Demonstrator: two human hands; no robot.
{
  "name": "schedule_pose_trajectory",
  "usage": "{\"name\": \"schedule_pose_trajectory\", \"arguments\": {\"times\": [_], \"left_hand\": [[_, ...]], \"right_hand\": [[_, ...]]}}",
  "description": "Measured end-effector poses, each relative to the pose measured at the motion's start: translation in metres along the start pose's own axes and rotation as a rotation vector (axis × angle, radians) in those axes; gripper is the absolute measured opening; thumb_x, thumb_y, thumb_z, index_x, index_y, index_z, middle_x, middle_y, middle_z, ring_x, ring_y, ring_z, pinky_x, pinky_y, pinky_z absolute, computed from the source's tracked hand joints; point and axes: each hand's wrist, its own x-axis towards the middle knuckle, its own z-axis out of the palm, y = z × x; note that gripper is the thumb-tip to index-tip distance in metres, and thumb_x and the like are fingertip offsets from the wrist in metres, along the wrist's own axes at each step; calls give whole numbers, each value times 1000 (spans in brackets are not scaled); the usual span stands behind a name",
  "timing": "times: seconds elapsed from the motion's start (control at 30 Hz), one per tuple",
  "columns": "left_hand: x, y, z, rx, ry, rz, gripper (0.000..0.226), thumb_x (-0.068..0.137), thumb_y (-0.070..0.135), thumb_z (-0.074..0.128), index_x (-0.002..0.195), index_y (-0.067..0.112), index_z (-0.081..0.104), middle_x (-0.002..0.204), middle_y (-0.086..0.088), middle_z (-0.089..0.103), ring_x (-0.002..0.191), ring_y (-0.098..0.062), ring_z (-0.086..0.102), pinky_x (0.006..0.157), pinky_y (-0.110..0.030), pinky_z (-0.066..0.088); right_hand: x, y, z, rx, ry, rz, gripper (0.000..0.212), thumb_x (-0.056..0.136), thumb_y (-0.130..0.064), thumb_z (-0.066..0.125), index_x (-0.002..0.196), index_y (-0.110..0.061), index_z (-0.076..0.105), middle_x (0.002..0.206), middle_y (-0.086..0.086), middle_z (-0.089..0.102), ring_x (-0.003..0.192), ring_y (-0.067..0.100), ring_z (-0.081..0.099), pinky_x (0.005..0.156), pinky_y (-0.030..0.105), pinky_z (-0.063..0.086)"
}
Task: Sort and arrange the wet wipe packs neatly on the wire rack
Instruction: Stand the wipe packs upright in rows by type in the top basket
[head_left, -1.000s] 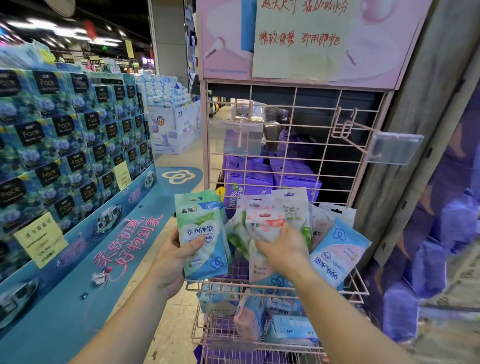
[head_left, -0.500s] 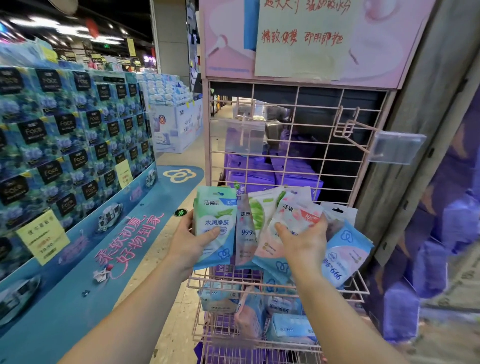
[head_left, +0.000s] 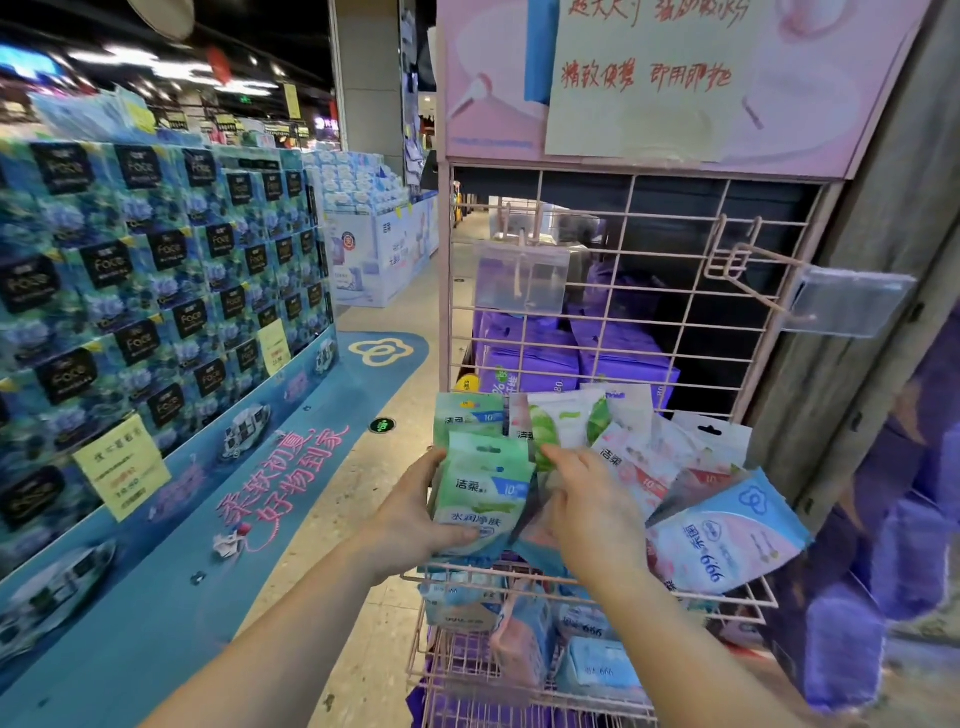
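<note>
The left hand grips a green wet wipe pack at the front left corner of the upper wire basket, thumb across its lower face and fingers curled behind. The right hand reaches in just beside it, fingers curled among the standing packs; whether it actually pinches one I cannot tell. The step looks like grouping the green packs at the left end, so the held pack should slide in upright, face forward, flush against the second green pack behind it.

Further right, the pink packs lean and fan loosely, and a blue-and-pink pack tilts out over the basket's right front edge; it could slip if jostled. Below, more packs lie jumbled in the lower basket. Behind, an empty hook with a clear price holder juts forward from the rack's grid.
</note>
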Motion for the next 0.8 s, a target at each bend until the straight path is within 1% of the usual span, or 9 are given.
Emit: {"name": "schedule_pose_trajectory", "arguments": {"times": [0.07,0.17,0.23,0.3,0.37,0.43,0.57,0.7,0.8], "left_hand": [[1,-8,-6,12,24,-34,86,64,13,87,135,33,41,130,3,56,106,-2,60,72,-9,51],[4,-20,-15,28,20,-144,69,54,40,90,114,47,57,135,2,55,123,-19,54,98,-37,49],[1,-22,-15,-36,-31,-194,52,62,29,87,105,42,62,116,7,68,114,-20,60,97,-41,49],[-2,-22,-15,-74,-109,-199,55,59,25,88,107,36,63,103,5,74,109,-21,63,99,-45,47],[-2,-24,-17,-116,-143,-191,78,43,36,93,114,29,62,108,0,73,110,-24,63,102,-52,44],[1,-24,-20,-148,-114,-179,90,41,32,95,121,27,53,115,-5,70,109,-25,65,100,-53,46],[14,-14,-18,-143,-57,-106,93,70,-3,78,140,33,27,131,3,57,104,-8,66,80,-27,57],[27,-8,-17,19,-79,-105,77,68,2,77,130,32,41,109,5,71,95,-11,70,83,-32,56],[29,-10,-19,-8,-93,-85,70,76,0,74,129,32,42,113,3,69,97,-11,70,80,-29,56]], "right_hand": [[0,-1,0,88,-74,39,62,82,-17,56,140,-31,40,135,-7,51,121,17,49,94,31,43],[2,-8,-3,208,-163,129,80,74,-42,65,145,-36,27,133,-11,55,123,17,47,102,34,40],[1,-15,-2,186,-236,180,93,69,-59,67,146,-40,19,130,-10,56,124,20,41,101,37,37],[0,-26,1,89,-303,190,100,63,-68,67,145,-42,15,126,-2,55,123,24,37,94,39,32],[2,-34,6,64,-305,189,99,62,-69,66,143,-43,15,124,1,54,122,24,36,89,39,27],[5,-38,10,75,-295,198,92,70,-65,64,144,-41,14,125,2,55,124,24,36,90,39,26],[7,-42,25,15,-218,199,64,90,-50,47,145,-34,19,122,7,59,122,26,41,96,42,25],[9,-46,35,-26,-261,201,61,93,-43,42,147,-24,19,121,12,57,121,28,41,99,42,24],[8,-46,38,-9,-257,216,64,93,-43,43,148,-24,15,124,13,54,120,30,40,99,42,24]]}}
